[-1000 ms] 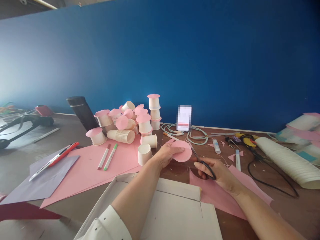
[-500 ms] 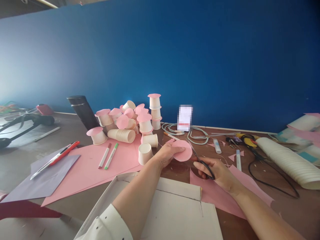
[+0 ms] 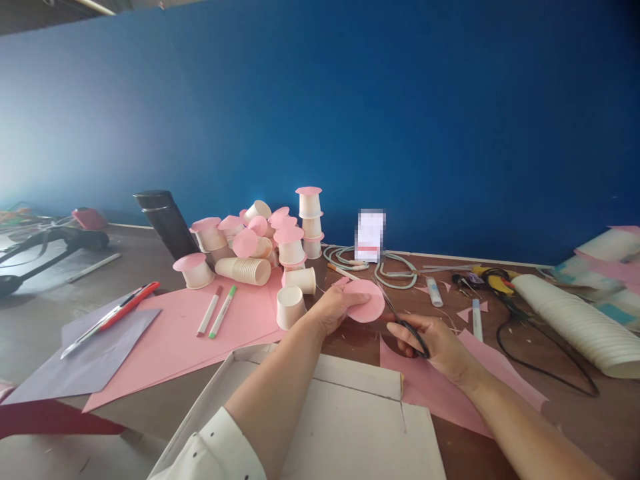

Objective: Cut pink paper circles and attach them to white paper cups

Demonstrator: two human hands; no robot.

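Note:
Pinched in my left hand is a round pink paper disc, held above the brown table. My right hand grips black-handled scissors, whose blades point up and left to the disc's right edge. Whether the blades touch the paper I cannot make out. Below my right hand lies a larger pink sheet. Left of my left hand stands a white paper cup, with another cup on its side just behind. A white cardboard piece lies under my left forearm.
Paper cups topped with pink discs cluster at the back, beside a black bottle. A box cutter and two markers lie on paper at left. To the right are a glue stick, a black cable and a long cup stack.

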